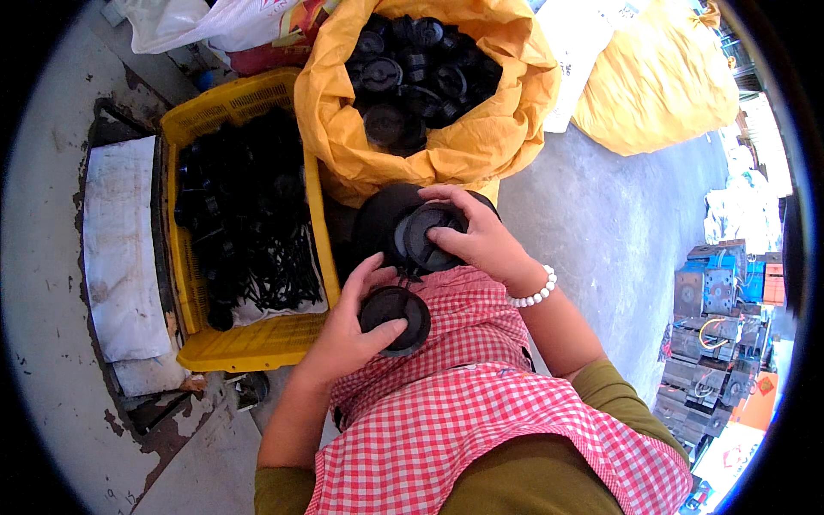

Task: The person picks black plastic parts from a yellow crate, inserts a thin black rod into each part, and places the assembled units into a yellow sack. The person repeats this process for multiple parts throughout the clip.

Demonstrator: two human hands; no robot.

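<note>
My left hand (345,333) is closed on a round black plastic cap (396,307), its thumb lying across the face. Slightly farther off and to the right, my right hand (491,244) grips another round black cap (421,239), thumb on top and fingers curled over the far rim. Both caps are above my lap, over the red-and-white checked apron (481,378). Something thin and dark shows between the two caps; whether it joins them I cannot tell. A large dark shape lies behind the right cap, its kind unclear.
A yellow plastic crate (257,350) of black parts stands at the left. Beyond my hands, an orange sack (524,94) gapes, holding several black round caps (382,75). Another orange sack (657,81) lies far right on grey floor (584,232). Metal machine parts (712,292) stand at the right.
</note>
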